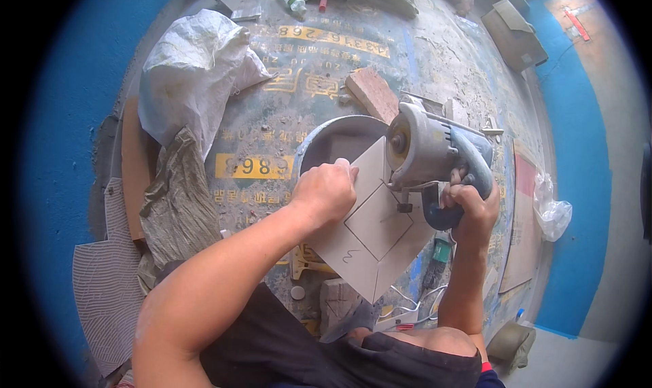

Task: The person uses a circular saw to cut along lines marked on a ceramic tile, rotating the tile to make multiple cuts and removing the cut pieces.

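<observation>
Left forearm [227, 269], left hand [326, 192] gripping tile [375, 228] to its right, right hand [473, 203] clasping saw [429, 147]

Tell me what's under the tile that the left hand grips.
Around the tile, parts of a round tub, a yellow tool and a greyish block show, each partly hidden by it. Their covered portions, and anything else directly below, cannot be seen.

An indoor renovation site — dusty printed green floor sheeting [326, 63], crumpled white woven sack [190, 68] at ten o'clock, smooth blue-coated wall [75, 157] at nine.
</observation>
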{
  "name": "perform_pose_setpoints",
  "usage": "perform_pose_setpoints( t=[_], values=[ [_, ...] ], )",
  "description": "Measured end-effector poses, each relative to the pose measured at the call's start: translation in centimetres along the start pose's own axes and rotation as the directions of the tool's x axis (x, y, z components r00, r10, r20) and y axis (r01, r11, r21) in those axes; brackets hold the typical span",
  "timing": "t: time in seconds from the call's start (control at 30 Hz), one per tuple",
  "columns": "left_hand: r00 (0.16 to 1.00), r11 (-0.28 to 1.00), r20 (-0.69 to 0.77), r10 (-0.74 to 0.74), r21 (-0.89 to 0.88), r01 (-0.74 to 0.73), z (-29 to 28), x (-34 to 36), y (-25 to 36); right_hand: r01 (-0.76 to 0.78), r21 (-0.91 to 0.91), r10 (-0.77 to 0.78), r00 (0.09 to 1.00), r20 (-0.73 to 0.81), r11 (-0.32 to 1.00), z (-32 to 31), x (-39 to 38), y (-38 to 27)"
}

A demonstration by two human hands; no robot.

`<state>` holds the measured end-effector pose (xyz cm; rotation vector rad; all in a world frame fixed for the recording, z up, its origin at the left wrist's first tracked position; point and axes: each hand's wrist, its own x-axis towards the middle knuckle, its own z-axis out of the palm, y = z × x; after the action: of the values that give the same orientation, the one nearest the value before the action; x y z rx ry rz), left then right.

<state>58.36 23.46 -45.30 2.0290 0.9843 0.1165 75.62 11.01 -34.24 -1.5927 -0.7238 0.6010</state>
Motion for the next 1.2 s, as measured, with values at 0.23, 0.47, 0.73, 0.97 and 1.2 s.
perform_pose_setpoints(
  t=[0.23,0.47,0.73,0.97,1.2],
  values=[
    [1.000,1.000,0.011,-0.013,-0.010,0.013,-0.10,0.01,-0.21,-0.016,-0.011,0.016,1.000,0.002,1.000,0.23,0.05,0.16],
    [1.000,1.000,-0.005,0.009,-0.021,-0.009,0.05,0.00,-0.15,-0.044,0.005,0.044,0.999,-0.018,0.999,0.14,-0.03,0.11],
    [1.000,1.000,-0.019,0.010,0.002,-0.010,0.22,0.09,-0.27,-0.041,-0.026,0.040,0.998,-0.041,0.999,0.34,-0.02,-0.03],
    [1.000,1.000,-0.007,0.008,-0.018,-0.009,0.05,0.02,-0.15,-0.034,-0.054,0.032,0.999,-0.028,0.998,-0.01,0.16,0.40],
    [0.998,0.999,0.045,-0.034,0.010,0.033,-0.72,-0.29,0.43,-0.028,-0.052,0.025,0.999,-0.041,0.998,0.54,0.37,0.29]
  ],
)
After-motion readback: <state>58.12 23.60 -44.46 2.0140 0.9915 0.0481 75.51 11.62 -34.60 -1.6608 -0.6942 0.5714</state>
